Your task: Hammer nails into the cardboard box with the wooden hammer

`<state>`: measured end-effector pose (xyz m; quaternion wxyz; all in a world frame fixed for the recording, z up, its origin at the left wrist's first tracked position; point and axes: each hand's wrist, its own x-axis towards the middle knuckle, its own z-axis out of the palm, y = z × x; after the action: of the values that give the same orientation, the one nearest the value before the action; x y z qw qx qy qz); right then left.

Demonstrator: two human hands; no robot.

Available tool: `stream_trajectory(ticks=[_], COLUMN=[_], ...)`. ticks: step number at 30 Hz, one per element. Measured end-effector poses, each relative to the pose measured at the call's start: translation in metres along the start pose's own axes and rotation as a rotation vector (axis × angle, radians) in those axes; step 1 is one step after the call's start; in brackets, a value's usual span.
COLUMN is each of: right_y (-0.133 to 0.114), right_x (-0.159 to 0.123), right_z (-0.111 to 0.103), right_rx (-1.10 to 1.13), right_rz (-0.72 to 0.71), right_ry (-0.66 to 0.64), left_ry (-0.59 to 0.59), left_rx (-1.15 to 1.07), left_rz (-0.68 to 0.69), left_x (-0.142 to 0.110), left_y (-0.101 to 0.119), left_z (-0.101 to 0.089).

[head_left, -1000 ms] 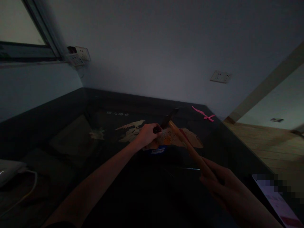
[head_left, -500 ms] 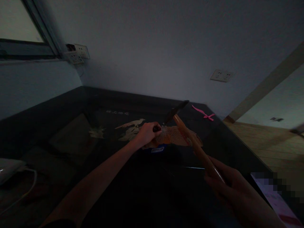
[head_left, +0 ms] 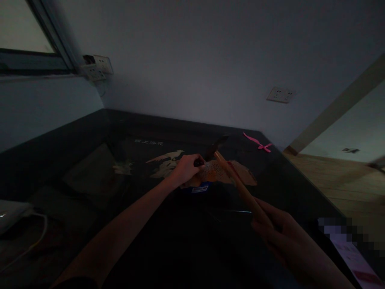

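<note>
My right hand (head_left: 281, 230) is wrapped round the wooden handle of a hammer (head_left: 236, 182). The hammer's dark head is low, just to the right of my left fingers; whether it touches anything is too dim to tell. My left hand (head_left: 188, 167) is closed in a pinch, and a small dark end shows at the fingertips, its kind unclear. Under and beside both lies a flat brown piece (head_left: 212, 173) with a speckled, hole-like pattern, an orange patch and a red stripe. A blue item with a white label (head_left: 201, 188) shows at its near edge.
The dark glossy tabletop (head_left: 168, 249) bears a printed bird design (head_left: 165, 160). A pink ribbon (head_left: 261, 145) lies near the far right corner. At the right edge is a phone-like device (head_left: 349, 251); at the left, a white device (head_left: 13, 210) with a cable. A wall stands behind.
The hammer rose and swung right half a second ago, and its head has now come back down beside my left fingers. My left hand has stayed in place.
</note>
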<state>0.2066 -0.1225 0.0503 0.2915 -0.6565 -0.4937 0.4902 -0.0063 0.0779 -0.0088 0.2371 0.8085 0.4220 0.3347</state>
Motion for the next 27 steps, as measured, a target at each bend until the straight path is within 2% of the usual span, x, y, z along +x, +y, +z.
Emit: stream_trajectory(ticks=[2, 7, 13, 18, 23, 27], right_y=[-0.0006, -0.0001, -0.0006, -0.0007, 0.0002, -0.0017], right_x=[-0.0002, -0.0031, 0.0006, -0.0026, 0.0004, -0.0022], right_z=[0.001, 0.0021, 0.0032, 0.0039, 0.0038, 0.0036], right_rx=[-0.004, 0.033, 0.038, 0.03, 0.005, -0.004], right_rz=[0.024, 0.014, -0.023, -0.012, -0.003, -0.011], right_ry=[0.002, 0.104, 0.028, 0.092, 0.003, 0.067], left_ry=[-0.008, -0.005, -0.018, -0.027, -0.031, -0.022], left_rx=[0.004, -0.031, 0.044, -0.02, 0.028, -0.01], left_rz=[-0.007, 0.014, -0.042, -0.004, -0.045, -0.012], left_x=[0.0002, 0.0006, 0.0005, 0.0008, 0.0009, 0.0006], left_y=[-0.0002, -0.0009, 0.0022, 0.0031, 0.0014, -0.0001], left_z=[0.0001, 0.001, -0.001, -0.0017, -0.0008, 0.0002])
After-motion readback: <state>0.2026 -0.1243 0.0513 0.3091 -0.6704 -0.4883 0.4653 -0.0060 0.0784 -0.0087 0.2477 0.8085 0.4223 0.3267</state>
